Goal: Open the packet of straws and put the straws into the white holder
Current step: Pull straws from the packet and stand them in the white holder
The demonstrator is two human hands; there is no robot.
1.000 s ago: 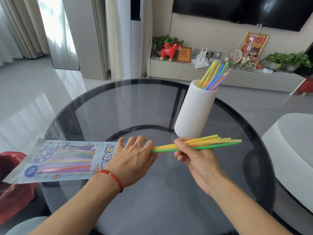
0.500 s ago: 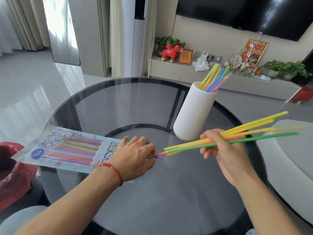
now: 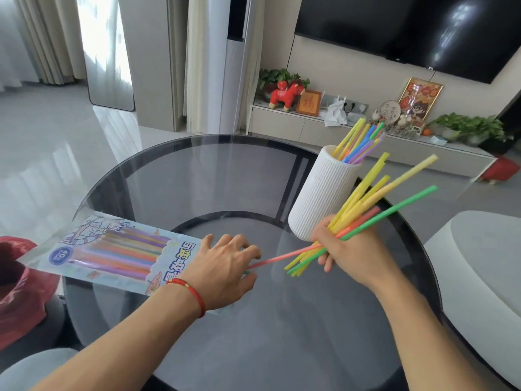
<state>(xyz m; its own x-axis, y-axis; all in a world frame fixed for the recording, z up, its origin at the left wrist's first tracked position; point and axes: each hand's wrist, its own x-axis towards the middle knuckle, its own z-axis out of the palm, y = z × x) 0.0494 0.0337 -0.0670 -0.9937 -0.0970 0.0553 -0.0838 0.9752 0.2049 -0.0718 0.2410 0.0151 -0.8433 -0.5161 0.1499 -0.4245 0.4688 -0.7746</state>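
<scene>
The straw packet (image 3: 112, 249), clear plastic with blue print, lies flat on the left of the round glass table (image 3: 214, 176) with many coloured straws still inside. My left hand (image 3: 225, 269) presses down on its open right end. A pink straw (image 3: 276, 259) sticks out from under that hand. My right hand (image 3: 346, 249) grips a fanned bundle of yellow, green and orange straws (image 3: 375, 198), tilted up to the right, just right of the white ribbed holder (image 3: 321, 196). The holder stands upright with several straws (image 3: 358, 142) in it.
A red plastic bag (image 3: 19, 289) sits at the table's left edge. A pale cushioned seat (image 3: 476, 266) is on the right. Behind the table are a low TV cabinet (image 3: 366, 136) with ornaments and plants, and a wall-mounted television.
My right hand has pulled the bundle of straws clear of the packet and tilted it upward to the right, beside the holder. My left hand stays on the packet's mouth.
</scene>
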